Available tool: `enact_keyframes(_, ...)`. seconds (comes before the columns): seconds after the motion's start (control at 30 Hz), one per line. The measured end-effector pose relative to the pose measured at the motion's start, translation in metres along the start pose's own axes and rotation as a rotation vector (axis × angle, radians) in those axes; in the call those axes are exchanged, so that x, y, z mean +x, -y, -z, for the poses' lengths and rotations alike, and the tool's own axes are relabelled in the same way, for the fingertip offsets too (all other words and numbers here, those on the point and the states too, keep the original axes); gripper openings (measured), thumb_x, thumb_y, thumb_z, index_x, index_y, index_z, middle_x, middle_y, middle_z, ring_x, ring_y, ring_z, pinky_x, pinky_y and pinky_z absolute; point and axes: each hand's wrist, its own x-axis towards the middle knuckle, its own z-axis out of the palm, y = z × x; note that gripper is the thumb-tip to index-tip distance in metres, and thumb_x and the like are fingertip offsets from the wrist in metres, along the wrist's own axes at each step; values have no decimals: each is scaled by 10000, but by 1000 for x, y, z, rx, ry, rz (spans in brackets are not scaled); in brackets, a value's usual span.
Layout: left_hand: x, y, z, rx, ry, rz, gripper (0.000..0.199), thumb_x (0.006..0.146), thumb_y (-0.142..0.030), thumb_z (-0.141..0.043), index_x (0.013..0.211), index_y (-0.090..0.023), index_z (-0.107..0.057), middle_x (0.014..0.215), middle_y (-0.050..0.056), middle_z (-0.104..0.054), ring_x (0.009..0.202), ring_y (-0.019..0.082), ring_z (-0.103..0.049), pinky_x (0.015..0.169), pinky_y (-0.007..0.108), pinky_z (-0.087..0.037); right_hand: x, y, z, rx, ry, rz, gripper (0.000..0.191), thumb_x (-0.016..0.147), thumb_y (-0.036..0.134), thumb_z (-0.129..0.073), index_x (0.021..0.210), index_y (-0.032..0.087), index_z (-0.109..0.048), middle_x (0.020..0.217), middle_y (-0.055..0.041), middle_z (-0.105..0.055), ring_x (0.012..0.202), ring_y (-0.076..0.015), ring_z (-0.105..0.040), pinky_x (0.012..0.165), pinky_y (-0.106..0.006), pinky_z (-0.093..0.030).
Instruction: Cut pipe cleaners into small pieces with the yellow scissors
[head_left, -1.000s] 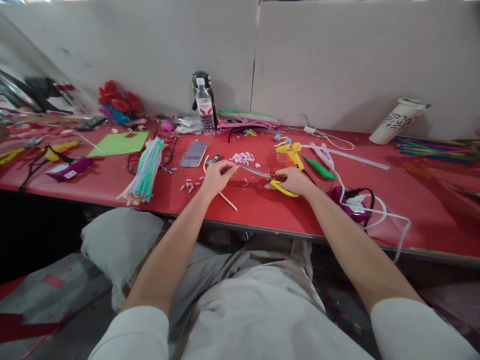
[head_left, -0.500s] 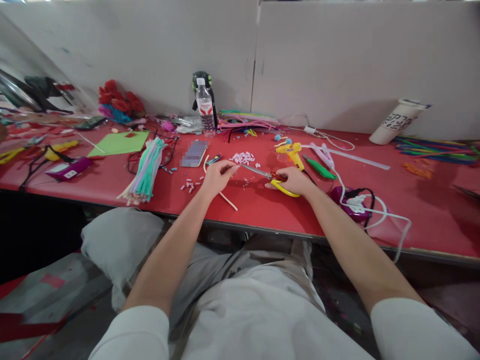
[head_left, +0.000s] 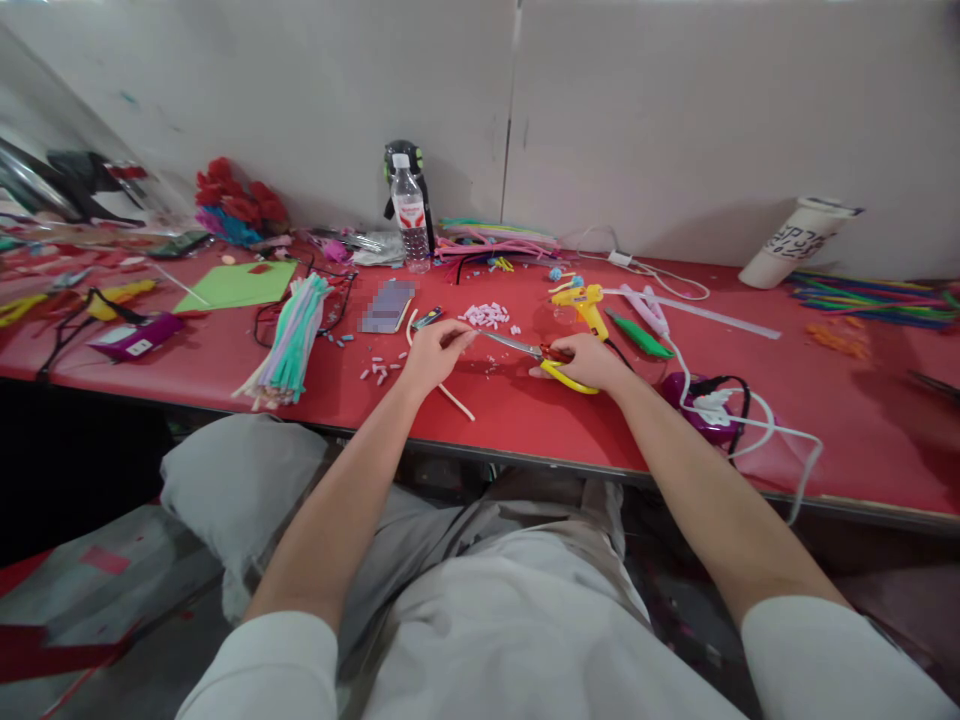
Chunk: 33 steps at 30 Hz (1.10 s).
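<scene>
One pair of scissors (head_left: 525, 347) in right hand (head_left: 576, 362) (tips (head_left: 484, 333) apparently beside left hand (head_left: 437, 355))

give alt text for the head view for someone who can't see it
A person's right hand holds yellow-handled scissors over a red table, blades pointing toward the left hand, its fingers pinched. A pile of small pale pink pieces lies beyond, with a bundle of pipe cleaners to the left and a yellow glue gun to the right.

Room on near-middle table (head_left: 521, 425); scissors (head_left: 523, 347), glue gun (head_left: 589, 306) bar way beyond.
</scene>
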Motion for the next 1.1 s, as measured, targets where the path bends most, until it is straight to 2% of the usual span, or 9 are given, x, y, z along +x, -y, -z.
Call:
enact_keyframes(0.4, 0, 1, -1, -70, 14, 54, 270, 893, -408, -570, 829, -167, -674, 722, 36, -685, 640, 134, -617, 638, 258, -510, -2, 5, 1, 14, -53, 5, 609, 652, 755, -658, 606, 201, -409, 571, 45, -353, 557, -99, -323, 528, -277, -224)
enact_keyframes(1.1, -1, -1, 0, -42, 43, 67, 302, 877, -424, -569, 735, -169, -647, 647, 19, -641, 614, 141, -578, 610, 269, -458, -2, 2, 0, 34, -19, 15, 567, 644, 712, -693, 622, 196, -459, 577, 48, -378, 560, -100, -329, 530, -274, -232)
